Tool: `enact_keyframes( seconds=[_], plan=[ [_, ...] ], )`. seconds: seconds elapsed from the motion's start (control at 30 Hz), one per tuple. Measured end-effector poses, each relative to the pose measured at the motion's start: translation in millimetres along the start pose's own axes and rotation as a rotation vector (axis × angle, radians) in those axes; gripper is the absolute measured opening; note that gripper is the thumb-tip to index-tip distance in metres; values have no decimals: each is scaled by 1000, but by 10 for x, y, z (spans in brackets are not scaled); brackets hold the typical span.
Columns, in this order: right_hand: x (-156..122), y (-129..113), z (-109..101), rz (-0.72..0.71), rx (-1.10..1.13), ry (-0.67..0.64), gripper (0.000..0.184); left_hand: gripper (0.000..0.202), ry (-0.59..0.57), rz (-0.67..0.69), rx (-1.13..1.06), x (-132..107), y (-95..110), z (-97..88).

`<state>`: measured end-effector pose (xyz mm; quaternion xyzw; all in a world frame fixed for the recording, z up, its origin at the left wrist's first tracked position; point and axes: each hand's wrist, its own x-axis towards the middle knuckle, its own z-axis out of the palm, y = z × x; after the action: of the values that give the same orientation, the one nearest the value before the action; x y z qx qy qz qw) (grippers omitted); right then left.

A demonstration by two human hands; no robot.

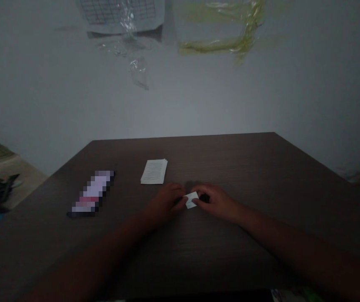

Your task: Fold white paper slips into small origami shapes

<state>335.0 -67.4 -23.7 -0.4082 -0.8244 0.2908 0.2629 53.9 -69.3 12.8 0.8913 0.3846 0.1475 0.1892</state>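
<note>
A small white piece of paper [191,200] is between my two hands, just above or on the dark table. My right hand [216,202] pinches its right side between thumb and fingers. At the left edge, the thumb and curled fingers of my left hand [169,201] close on the paper too. It looks folded, though the dim light hides the detail. Beyond my left hand lies a neat stack of printed paper sheets [154,172].
To the left, a phone [91,193] with a blurred, lit screen lies on the brown wooden table [224,155]. A pale wall [180,100] stands behind the table, with taped sheets up high. Various items lie on the floor at far left.
</note>
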Motion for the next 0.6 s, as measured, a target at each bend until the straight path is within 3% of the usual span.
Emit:
enact_keyframes(
  seconds=[0.13, 0.3, 0.5, 0.6],
  plan=[
    [-19, -21, 4, 20, 25, -3, 33, 23, 0, -72, 26, 12, 22, 1],
    [-32, -73, -46, -99, -73, -107, 9, 17, -4, -85, 96, 21, 15, 39],
    [-40, -136, -117, -143, -135, -176, 40, 10, -14, -57, 145, 54, -15, 78],
    [-34, -156, -104, -163, -188, -162, 41, 12, -60, -33, 151, 53, 16, 50]
  ],
)
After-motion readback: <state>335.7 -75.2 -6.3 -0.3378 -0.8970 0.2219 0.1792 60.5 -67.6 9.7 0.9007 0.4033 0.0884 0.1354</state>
